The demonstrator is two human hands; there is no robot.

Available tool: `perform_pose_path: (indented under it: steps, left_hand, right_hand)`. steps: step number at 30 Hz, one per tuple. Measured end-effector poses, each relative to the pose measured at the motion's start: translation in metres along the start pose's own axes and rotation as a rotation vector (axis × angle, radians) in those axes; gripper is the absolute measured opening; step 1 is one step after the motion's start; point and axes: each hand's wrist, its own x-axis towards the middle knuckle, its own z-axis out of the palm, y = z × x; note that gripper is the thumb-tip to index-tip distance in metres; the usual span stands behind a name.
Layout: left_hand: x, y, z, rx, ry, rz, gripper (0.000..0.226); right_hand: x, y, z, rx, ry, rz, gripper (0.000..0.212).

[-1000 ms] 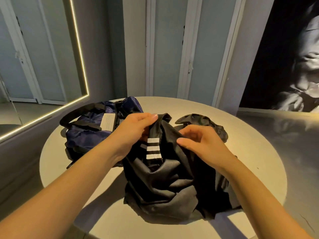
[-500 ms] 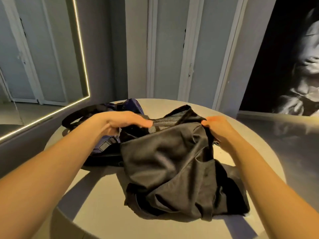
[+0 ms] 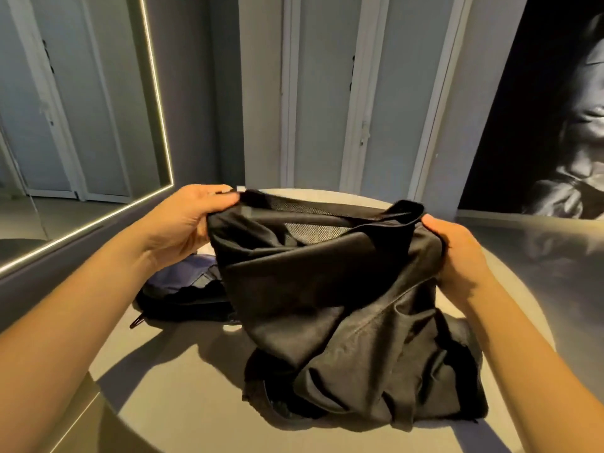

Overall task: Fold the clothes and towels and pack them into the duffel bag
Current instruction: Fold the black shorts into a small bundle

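The left grip (image 3: 188, 223) pinches the left end of a black garment's (image 3: 327, 289) top hem, with the thumb over the cloth. The right grip (image 3: 457, 253) has its fingers curled round the right end. The two are held wide apart and raised above the surface (image 3: 183, 387), so the hem is taut and the opening shows a mesh lining (image 3: 313, 228). Held this way, the person can probably see which way the piece faces, and the wrinkles can drop out before folding.

The garment's lower half hangs down and lies bunched on the surface near its front edge, right of centre. The navy duffel (image 3: 183, 282) sits toward the left edge, partly hidden behind the left grip and the cloth. I cannot tell whether it is open. Folding looks barely begun, and nothing can be seen packed.
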Motion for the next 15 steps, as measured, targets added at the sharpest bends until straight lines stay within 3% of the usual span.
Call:
perform_pose_path:
  steps: [2, 4, 6, 7, 9, 12, 15]
  left_hand:
    - [0.009, 0.0, 0.005, -0.176, 0.053, -0.076, 0.029]
    - [0.028, -0.006, 0.012, -0.353, 0.158, -0.18, 0.032]
    - [0.054, -0.022, 0.016, -0.476, 0.346, -0.256, 0.025]
    - [0.06, -0.031, 0.018, -0.469, 0.386, -0.267, 0.02]
    - [0.061, -0.052, 0.026, -0.218, 0.436, -0.267, 0.015]
    - [0.027, -0.082, 0.035, 0.364, 0.365, -0.071, 0.013]
    - [-0.028, -0.094, 0.041, 0.56, 0.007, 0.01, 0.006]
  right_hand:
    - [-0.003, -0.003, -0.004, 0.103, -0.115, 0.024, 0.027]
    - [0.006, -0.011, 0.005, 0.191, -0.1, 0.042, 0.028]
    - [0.016, -0.014, 0.02, 0.054, 0.057, 0.05, 0.015]
    - [0.024, -0.01, 0.024, -0.163, 0.132, 0.011, 0.018]
    - [0.028, 0.005, 0.023, -0.58, 0.13, -0.124, 0.009]
    - [-0.009, 0.019, 0.013, -0.803, 0.057, -0.243, 0.006]
    - [-0.066, 0.029, 0.013, -0.781, -0.313, -0.274, 0.021]
